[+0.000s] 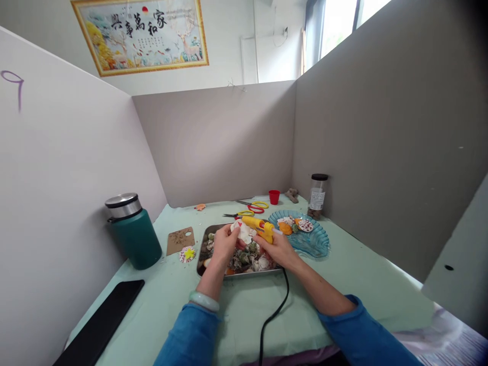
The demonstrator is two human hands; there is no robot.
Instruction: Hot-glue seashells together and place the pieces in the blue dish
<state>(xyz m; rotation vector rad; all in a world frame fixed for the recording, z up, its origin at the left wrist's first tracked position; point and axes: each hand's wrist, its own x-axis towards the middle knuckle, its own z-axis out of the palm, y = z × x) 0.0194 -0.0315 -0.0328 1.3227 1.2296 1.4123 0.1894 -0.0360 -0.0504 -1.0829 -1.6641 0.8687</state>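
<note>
Over a metal tray (201, 254) of shells, my left hand (225, 243) pinches a flat white shell (245, 233) with a small red mark on it. My right hand (281, 247) is wrapped round a yellow hot glue gun (263, 227), whose nozzle points left at the shell. From the glue gun a black cord (275, 311) runs down over the table's front edge. Below both hands, the tray holds grey-green, white and orange shells (247, 257). Whether the nozzle touches the white shell, I cannot tell.
On the right stand a blue scalloped dish (320, 243) with shells and a black-lidded jar (317, 197). Scissors (256, 206) and a red cup (274, 197) lie behind the tray. At left are a green flask (137, 236), a brown board (180, 241) and a black slab (104, 320). Partitions enclose the table.
</note>
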